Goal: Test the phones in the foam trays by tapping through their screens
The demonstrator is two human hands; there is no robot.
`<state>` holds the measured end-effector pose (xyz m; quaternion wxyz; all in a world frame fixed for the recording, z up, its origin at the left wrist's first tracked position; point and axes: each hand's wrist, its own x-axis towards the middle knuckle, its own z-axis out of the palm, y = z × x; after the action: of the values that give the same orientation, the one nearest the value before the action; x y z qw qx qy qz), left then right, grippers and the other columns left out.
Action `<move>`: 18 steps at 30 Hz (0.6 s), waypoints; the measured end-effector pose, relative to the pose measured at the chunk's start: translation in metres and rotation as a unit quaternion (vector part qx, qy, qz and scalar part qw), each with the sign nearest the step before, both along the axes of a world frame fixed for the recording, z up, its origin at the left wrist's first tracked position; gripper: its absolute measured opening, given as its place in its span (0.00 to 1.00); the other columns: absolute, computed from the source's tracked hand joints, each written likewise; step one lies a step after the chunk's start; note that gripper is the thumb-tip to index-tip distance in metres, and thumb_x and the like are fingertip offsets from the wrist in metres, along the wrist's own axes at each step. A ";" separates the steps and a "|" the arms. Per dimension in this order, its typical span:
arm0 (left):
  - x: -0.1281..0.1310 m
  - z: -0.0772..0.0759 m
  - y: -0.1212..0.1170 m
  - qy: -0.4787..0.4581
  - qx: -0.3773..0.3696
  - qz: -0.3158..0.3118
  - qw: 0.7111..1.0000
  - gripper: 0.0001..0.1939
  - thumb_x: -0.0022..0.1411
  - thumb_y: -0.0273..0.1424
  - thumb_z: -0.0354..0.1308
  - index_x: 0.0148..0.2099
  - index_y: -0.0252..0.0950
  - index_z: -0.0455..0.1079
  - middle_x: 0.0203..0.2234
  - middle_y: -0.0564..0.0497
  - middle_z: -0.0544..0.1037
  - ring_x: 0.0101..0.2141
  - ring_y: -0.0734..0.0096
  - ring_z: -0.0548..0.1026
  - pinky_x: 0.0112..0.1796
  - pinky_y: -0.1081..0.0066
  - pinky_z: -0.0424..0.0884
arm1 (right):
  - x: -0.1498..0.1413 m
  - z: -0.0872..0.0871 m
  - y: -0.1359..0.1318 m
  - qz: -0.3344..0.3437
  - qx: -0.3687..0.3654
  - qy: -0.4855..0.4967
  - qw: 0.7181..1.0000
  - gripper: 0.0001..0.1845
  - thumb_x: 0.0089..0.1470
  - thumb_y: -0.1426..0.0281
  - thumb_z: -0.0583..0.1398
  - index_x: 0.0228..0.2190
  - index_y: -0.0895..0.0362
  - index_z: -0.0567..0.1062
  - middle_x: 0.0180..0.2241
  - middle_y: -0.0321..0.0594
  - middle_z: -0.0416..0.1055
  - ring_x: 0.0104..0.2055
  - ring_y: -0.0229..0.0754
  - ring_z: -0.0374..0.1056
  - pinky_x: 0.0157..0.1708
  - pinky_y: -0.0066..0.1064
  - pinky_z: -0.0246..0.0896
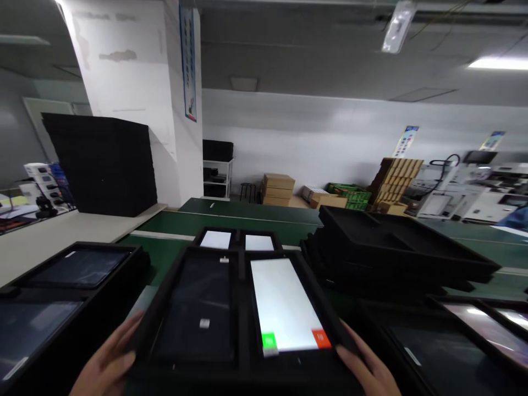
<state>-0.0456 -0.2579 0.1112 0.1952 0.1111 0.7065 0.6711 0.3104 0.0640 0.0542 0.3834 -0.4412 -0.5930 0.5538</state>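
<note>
My left hand (108, 360) grips the left edge of a black foam tray (241, 308), and my right hand (365, 368) grips its right edge. The tray has two slots. Its left slot holds a dark screen panel (198, 308) with a small white sticker. Its right slot holds a lit white screen panel (282, 302) with a green and a red square at its near end. A second tray (238, 237) with two lit screens lies just beyond it on the green belt.
Trays with dark panels (61, 286) sit to my left, and more panels (466, 335) lie at lower right. A stack of empty black trays (391, 247) stands to the right. A tall pile of black foam (103, 165) stands at the back left, with cardboard boxes (278, 190) by the far wall.
</note>
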 end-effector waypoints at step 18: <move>-0.141 -0.041 0.199 0.101 -0.056 0.073 0.991 0.22 0.56 0.48 0.55 0.43 0.36 0.74 0.41 0.46 0.80 0.49 0.52 0.75 0.52 0.62 0.69 | -0.194 -0.029 0.116 -0.061 0.086 0.024 0.994 0.33 0.58 0.55 0.50 0.57 0.63 0.70 0.55 0.48 0.71 0.57 0.50 0.68 0.56 0.37 0.63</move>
<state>-0.1871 -0.0593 0.0702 0.0789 0.1152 0.7656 0.6279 0.1164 0.1800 0.0250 0.4669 -0.4288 -0.6009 0.4869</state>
